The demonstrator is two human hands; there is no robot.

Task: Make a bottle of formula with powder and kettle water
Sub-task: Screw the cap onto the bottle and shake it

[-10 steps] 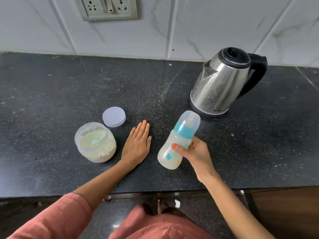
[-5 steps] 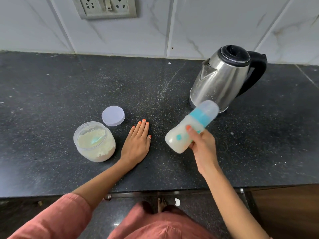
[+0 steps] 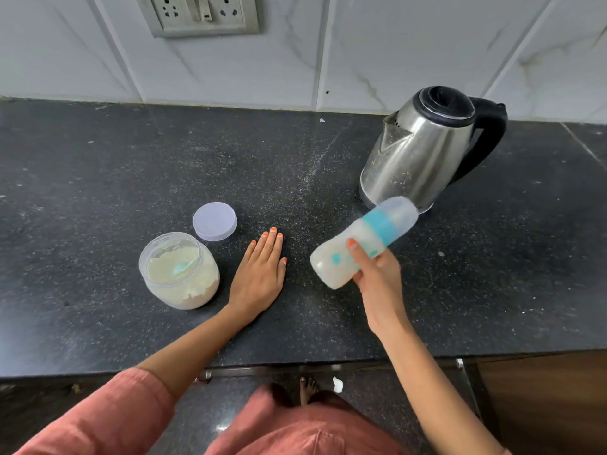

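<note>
My right hand (image 3: 377, 274) grips a baby bottle (image 3: 338, 254) above the black counter. The bottle is full of milky liquid, has a blue collar and a clear cap, and is tilted with its cap toward the upper right, close to the kettle's base. The steel kettle (image 3: 423, 149) with a black lid and handle stands at the back right. My left hand (image 3: 261, 274) rests flat on the counter, fingers straight. Left of it stands an open clear jar of white formula powder (image 3: 179, 274) with a blue scoop inside.
The jar's pale lid (image 3: 215, 221) lies flat behind the jar. A wall socket plate (image 3: 200, 13) sits on the tiled wall above. The counter's front edge (image 3: 295, 364) runs just below my forearms; floor and a foot show beneath.
The bottle has swung from nearly upright to strongly tilted, its cap moving right toward the kettle, and it looks blurred. My left hand has stayed flat on the counter.
</note>
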